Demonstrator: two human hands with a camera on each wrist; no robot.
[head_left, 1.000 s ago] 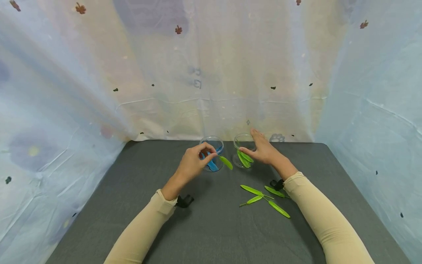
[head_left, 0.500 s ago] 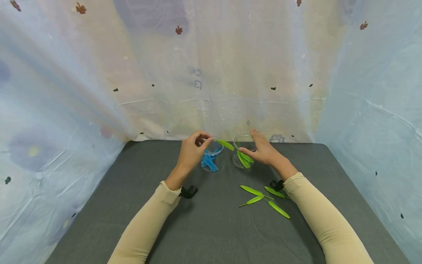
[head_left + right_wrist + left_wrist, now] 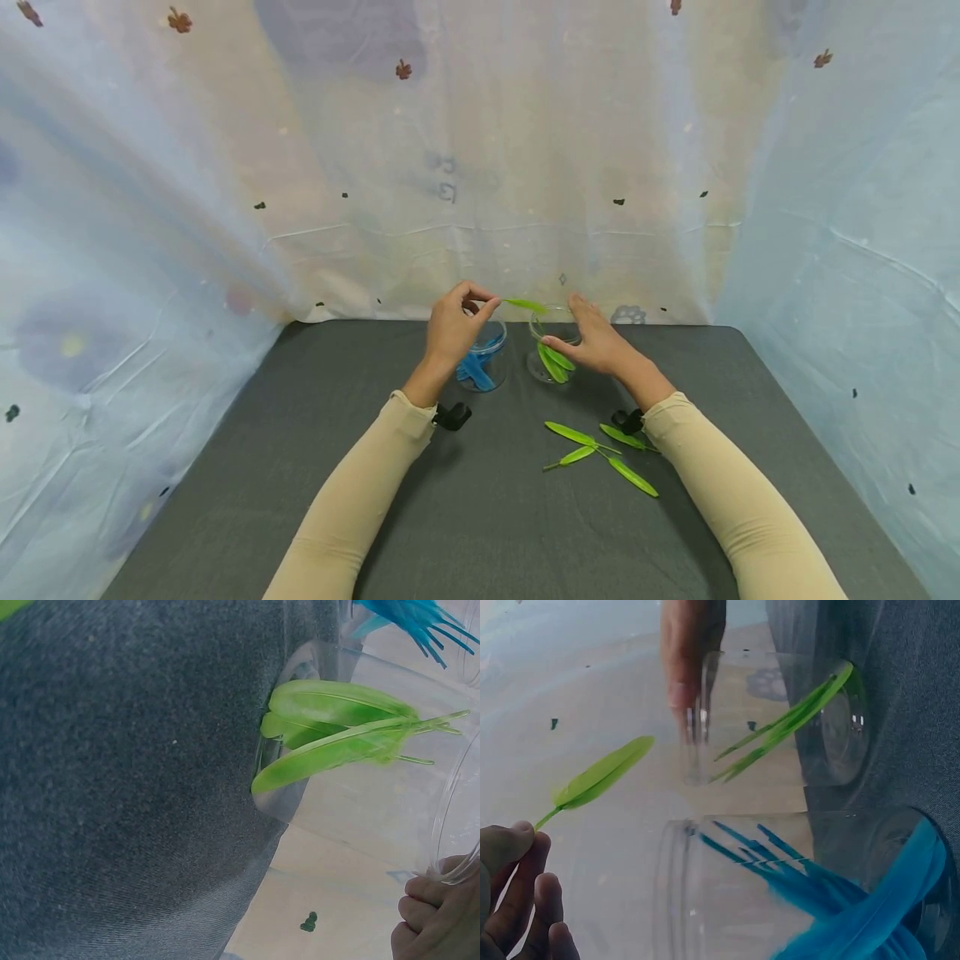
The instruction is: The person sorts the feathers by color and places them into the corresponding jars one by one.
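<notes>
Thumb and fingertips of my left hand (image 3: 452, 333) pinch a green feather (image 3: 527, 306) by its quill. In the left wrist view this feather (image 3: 604, 774) lies aslant, its broad tip pointing toward the clear jar (image 3: 821, 769) that contains several green feathers (image 3: 787, 724). My right hand (image 3: 597, 343) grips that jar near its rim, thumb in front and fingers round the far side. The right wrist view shows the jar (image 3: 360, 814) upright on the cloth, green feathers (image 3: 337, 712) inside with quills up. The held feather is above the jars, its tip near the rim.
Left of the gripped jar stands a second clear jar (image 3: 493, 345) with blue feathers (image 3: 476, 368). Several loose green feathers (image 3: 573, 434) lie on the dark grey tablecloth (image 3: 517, 533) in front of the right hand. A patterned curtain (image 3: 510, 150) hangs behind the table.
My left hand has risen from in front of the blue-feather jar and moved right, bringing the green feather toward the other jar's rim. The right hand stays at its jar.
</notes>
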